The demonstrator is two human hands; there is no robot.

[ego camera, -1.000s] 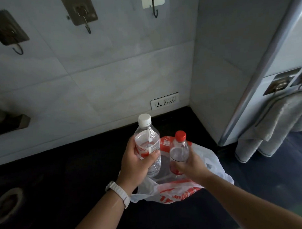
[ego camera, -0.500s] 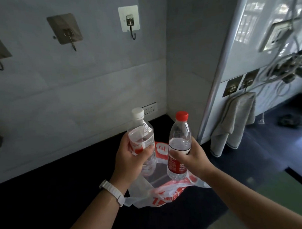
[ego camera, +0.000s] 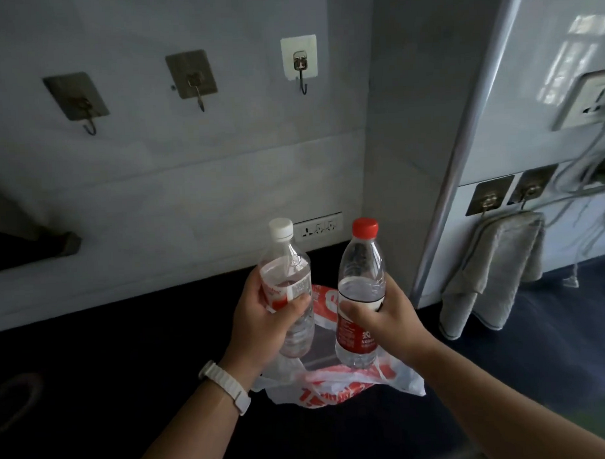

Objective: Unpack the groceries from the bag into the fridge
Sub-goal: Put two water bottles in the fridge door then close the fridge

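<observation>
White-capped bottle (ego camera: 288, 264) and red-capped bottle (ego camera: 361, 272), one in each hand, above the bag (ego camera: 334, 389).

Head view: the left hand (ego camera: 266, 320) holds the white-capped bottle with its fingers curled round the label. The right hand (ego camera: 383, 315) wraps its fingers round the middle of the red-capped one. Both bottles are nearly upright, caps up, close side by side but apart. The open bag lies under them, near the right end of the dark counter (ego camera: 127, 355). The fridge is not in view, so I cannot tell which hand is nearer to it.
</observation>
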